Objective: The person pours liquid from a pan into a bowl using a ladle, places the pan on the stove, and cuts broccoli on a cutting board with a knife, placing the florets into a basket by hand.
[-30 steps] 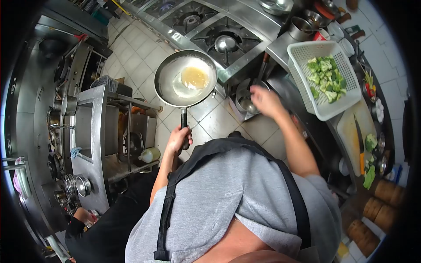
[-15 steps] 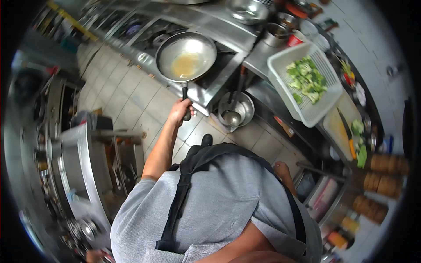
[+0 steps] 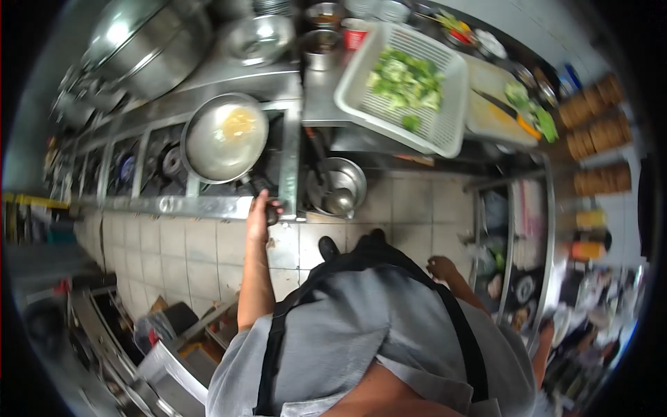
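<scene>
Frying pan (image 3: 207,156): just ahead of the grip and a little to its left, over the stove (image 3: 208,206); whether it touches the burner below, I cannot tell.
Pan contents: a shallow pool of amber liquid (image 3: 238,124), on the side of the pan away from the grip.
Left hand (image 3: 259,214): fingers wrapped around the black handle, at the stove's front edge.
Metal pot (image 3: 356,182): near, to the right of the grip, with a ladle (image 3: 340,201) in it.
White basket (image 3: 448,139): ahead and right of the grip, holding cut broccoli (image 3: 406,80).
Cutting board (image 3: 490,78): farther right, past the basket, with an orange-handled knife (image 3: 526,126).
Right hand (image 3: 440,268): well apart, right of the grip and nearer the body, beside metal shelves (image 3: 511,250); its finger closure, I cannot tell.
</scene>
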`<state>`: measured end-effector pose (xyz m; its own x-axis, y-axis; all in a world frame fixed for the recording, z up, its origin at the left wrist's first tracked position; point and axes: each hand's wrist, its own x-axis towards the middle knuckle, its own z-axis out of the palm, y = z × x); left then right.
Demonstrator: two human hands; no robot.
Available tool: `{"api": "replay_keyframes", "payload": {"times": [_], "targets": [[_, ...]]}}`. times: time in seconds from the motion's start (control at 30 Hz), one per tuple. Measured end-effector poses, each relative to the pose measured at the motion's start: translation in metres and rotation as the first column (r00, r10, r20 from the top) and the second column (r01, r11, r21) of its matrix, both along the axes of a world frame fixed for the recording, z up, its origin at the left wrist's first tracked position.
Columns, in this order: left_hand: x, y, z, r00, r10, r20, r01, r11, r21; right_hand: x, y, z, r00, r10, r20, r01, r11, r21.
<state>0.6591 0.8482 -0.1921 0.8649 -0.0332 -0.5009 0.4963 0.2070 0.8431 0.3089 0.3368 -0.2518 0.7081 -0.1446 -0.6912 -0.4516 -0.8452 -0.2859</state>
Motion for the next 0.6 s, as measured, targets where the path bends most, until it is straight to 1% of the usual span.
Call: {"api": "replay_keyframes", "payload": {"times": [0.03,0.07,0.1,0.13,0.17,0.2,0.27,0.3,0.33,0.4,0.47,0.5,0.53,0.6], "targets": [[-0.003,-0.003,0.008,1.0,0.016,-0.012,-0.016,1.0,0.018,0.01,0.006,0.016,0.999,-0.053,-0.005,0.053,0.997,0.055],[-0.005,-0.004,0.013,1.0,0.022,-0.002,-0.022,1.0,0.011,0.023,0.01,0.029,0.999,-0.041,-0.02,0.042,0.995,0.088],[-0.005,-0.004,0.01,0.998,0.046,0.03,-0.044,0.996,-0.076,0.036,0.013,0.042,0.999,-0.028,-0.035,0.032,0.992,0.121],[-0.007,-0.002,0.01,0.998,0.029,0.062,-0.024,0.997,-0.074,0.045,0.011,0.041,0.987,-0.152,-0.053,0.159,0.972,0.171],[-0.012,-0.003,0.02,0.998,0.042,0.037,-0.041,0.998,-0.044,0.049,0.006,0.036,0.979,-0.191,-0.073,0.202,0.96,0.194],[-0.018,-0.003,0.022,0.996,0.09,0.018,-0.089,0.995,-0.04,0.054,0.001,0.032,0.969,-0.231,-0.093,0.246,0.945,0.216],[-0.021,-0.003,0.02,0.991,0.133,0.005,-0.133,0.991,-0.005,0.057,-0.023,-0.002,0.91,-0.404,-0.096,0.415,0.868,0.272],[-0.021,-0.007,0.021,0.989,0.136,0.054,-0.135,0.991,-0.018,0.066,-0.032,0.008,0.917,-0.386,-0.095,0.397,0.876,0.272],[-0.018,-0.01,0.015,0.987,0.155,0.028,-0.156,0.988,0.012,0.083,-0.034,0.036,0.954,-0.293,-0.065,0.3,0.923,0.242],[-0.015,-0.028,0.026,0.986,0.164,0.01,-0.164,0.986,0.011,0.097,-0.045,0.051,0.98,-0.197,-0.025,0.198,0.956,0.215],[-0.009,-0.057,0.049,0.983,0.182,-0.005,-0.182,0.983,-0.033,0.1,-0.066,0.04,0.963,-0.265,0.037,0.252,0.944,0.213],[-0.004,-0.066,0.055,0.994,0.111,0.008,-0.11,0.992,-0.055,0.097,-0.08,0.027,0.953,-0.297,0.058,0.278,0.933,0.228],[0.004,-0.076,0.052,0.997,0.064,0.045,-0.06,0.995,-0.083,0.096,-0.09,0.021,0.941,-0.329,0.078,0.302,0.922,0.243],[0.017,-0.103,0.05,0.998,0.066,0.005,-0.066,0.998,0.006,0.093,-0.107,0.015,0.875,-0.483,0.041,0.439,0.826,0.353]]}}
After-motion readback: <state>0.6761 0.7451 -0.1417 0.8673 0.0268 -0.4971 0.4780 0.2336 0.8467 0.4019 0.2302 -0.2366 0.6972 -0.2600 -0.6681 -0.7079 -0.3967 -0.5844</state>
